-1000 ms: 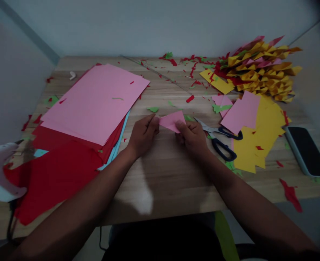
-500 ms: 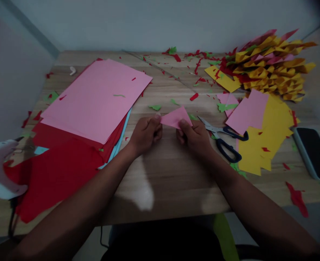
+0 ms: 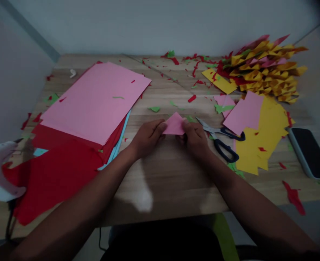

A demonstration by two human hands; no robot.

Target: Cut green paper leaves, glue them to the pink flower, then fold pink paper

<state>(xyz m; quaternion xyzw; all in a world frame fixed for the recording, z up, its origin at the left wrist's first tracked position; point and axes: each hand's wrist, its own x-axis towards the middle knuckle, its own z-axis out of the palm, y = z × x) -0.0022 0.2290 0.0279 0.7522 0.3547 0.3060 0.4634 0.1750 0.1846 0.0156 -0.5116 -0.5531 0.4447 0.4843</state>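
Between my hands is a small folded piece of pink paper (image 3: 174, 124), its peak pointing away from me. My left hand (image 3: 149, 136) pinches its left corner between thumb and fingers. At the right corner my right hand (image 3: 196, 137) is closed on it, thumb on top. Both hands are just above the wooden table (image 3: 176, 174). Scissors (image 3: 217, 132) with dark handles lie partly spread just right of my right hand. Beyond them are cut pink paper pieces (image 3: 244, 113) on top of yellow paper pieces (image 3: 270, 134).
Large pink sheets (image 3: 97, 101) lie over red paper (image 3: 59, 177) on the left. A white glue gun (image 3: 2, 170) stands at the left edge. At the back right is a bundle of folded yellow paper points (image 3: 271, 72). A phone (image 3: 313, 152) lies far right; red and green scraps are scattered about.
The pink paper has turned between my hands, its peak now nearer the middle and its lower edge level. My left hand has shifted slightly right. The view has moved a little.
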